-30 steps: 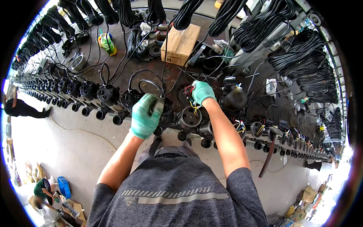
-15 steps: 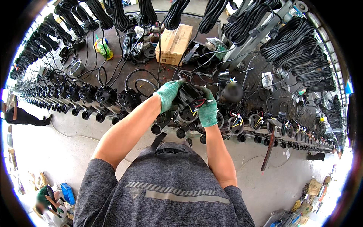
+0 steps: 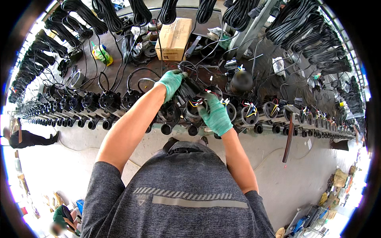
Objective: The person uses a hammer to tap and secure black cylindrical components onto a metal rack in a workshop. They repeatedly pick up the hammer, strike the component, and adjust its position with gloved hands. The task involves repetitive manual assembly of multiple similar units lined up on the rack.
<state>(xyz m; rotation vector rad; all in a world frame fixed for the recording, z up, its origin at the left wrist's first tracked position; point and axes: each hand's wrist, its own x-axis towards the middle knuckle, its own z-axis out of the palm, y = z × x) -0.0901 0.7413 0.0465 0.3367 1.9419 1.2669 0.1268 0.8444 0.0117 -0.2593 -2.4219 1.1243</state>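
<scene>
Both my hands wear green gloves. My left hand (image 3: 171, 82) grips a black block-shaped part (image 3: 189, 90) with a black cable running off it, held above a round black pump body (image 3: 193, 113) in the row at the bench's front edge. My right hand (image 3: 216, 116) lies on that pump body, fingers curled by its coloured wires (image 3: 197, 103). The two hands nearly touch around the part.
A long row of black pump bodies (image 3: 99, 101) lines the dark bench (image 3: 119, 67). Behind stand a cardboard box (image 3: 174, 38), a black dome (image 3: 241, 81) and coiled black cables (image 3: 301, 27). A dark bar (image 3: 289, 137) leans at right. A person (image 3: 24, 138) is far left.
My left hand swung from the pumps at left over to the middle and took up the black part. My right hand dropped from the bench's middle onto the pump body.
</scene>
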